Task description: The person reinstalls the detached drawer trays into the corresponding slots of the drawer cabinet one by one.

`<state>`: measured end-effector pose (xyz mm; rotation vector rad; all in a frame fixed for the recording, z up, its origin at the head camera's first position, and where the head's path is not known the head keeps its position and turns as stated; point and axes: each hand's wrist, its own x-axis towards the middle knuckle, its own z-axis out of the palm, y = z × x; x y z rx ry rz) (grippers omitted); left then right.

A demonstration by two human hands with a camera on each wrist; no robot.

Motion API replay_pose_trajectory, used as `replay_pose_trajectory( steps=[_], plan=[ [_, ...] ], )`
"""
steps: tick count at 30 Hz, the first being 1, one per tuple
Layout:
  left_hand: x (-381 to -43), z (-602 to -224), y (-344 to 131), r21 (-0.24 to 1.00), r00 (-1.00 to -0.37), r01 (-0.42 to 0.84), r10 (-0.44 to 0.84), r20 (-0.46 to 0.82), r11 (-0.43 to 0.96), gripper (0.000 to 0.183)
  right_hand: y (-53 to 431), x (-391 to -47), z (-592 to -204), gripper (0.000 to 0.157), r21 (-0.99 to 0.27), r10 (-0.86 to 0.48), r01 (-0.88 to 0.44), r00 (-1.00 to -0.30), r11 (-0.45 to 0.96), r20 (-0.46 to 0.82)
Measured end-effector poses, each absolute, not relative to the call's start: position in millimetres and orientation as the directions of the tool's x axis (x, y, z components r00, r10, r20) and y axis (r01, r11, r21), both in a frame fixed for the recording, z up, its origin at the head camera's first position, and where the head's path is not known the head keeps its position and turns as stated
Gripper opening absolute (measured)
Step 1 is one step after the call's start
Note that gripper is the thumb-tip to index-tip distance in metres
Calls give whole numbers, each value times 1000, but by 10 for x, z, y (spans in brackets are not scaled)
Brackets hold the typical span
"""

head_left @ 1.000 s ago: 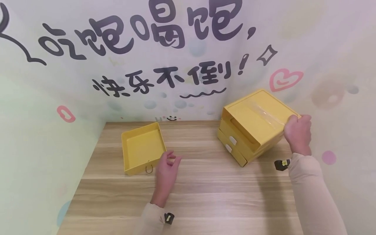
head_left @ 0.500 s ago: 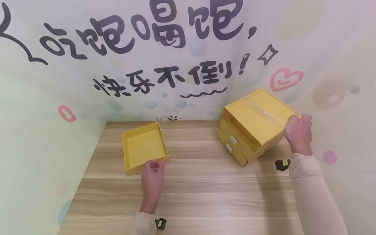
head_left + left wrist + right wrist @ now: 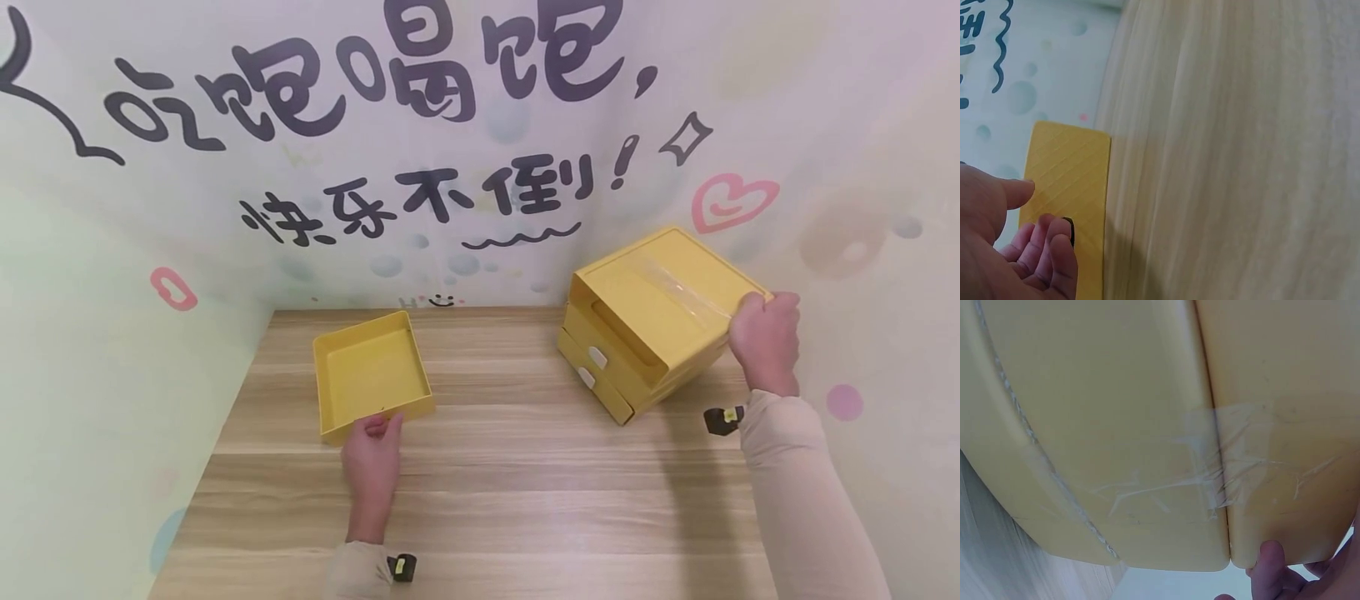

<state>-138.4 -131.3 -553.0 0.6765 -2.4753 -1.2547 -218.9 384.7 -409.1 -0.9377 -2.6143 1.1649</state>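
A shallow yellow drawer point(image 3: 378, 371), open at the top, lies on the left of the table. My left hand point(image 3: 371, 458) is at its front face, with thumb and fingers apart. In the left wrist view, the half-curled fingertips point(image 3: 1060, 240) overlap the drawer's front panel point(image 3: 1069, 162), right beside a small dark loop point(image 3: 1070, 230) on it. On the right stands a yellow drawer cabinet point(image 3: 667, 292), its top slot empty and two lower drawers with white tabs in place. My right hand point(image 3: 765, 342) grips its rear right top corner; clear tape point(image 3: 1235, 462) crosses its side.
The wood-grain table point(image 3: 487, 483) runs back to a pale printed wall point(image 3: 360, 250) with dark lettering. Side walls stand close at left and right. The cabinet is turned at an angle, its front facing the drawer side.
My left hand has moved left along the drawer's front, from its right corner to about the middle, over the loop. The right hand and cabinet have stayed put.
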Motion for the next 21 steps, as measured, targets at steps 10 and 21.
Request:
replay_pose_trajectory(
  steps=[10, 21],
  plan=[
    [-1352, -5568, -1388, 746, -835, -414, -543, -84, 521, 48, 3856, -2191, -4103, 64, -710, 593, 485, -796, 510, -118],
    [-1340, -5560, -1426, 662, -839, -482, -520, -160, 574, 48, 3855, -2192, -4100, 64, -707, 593, 485, -797, 515, -115]
  ],
)
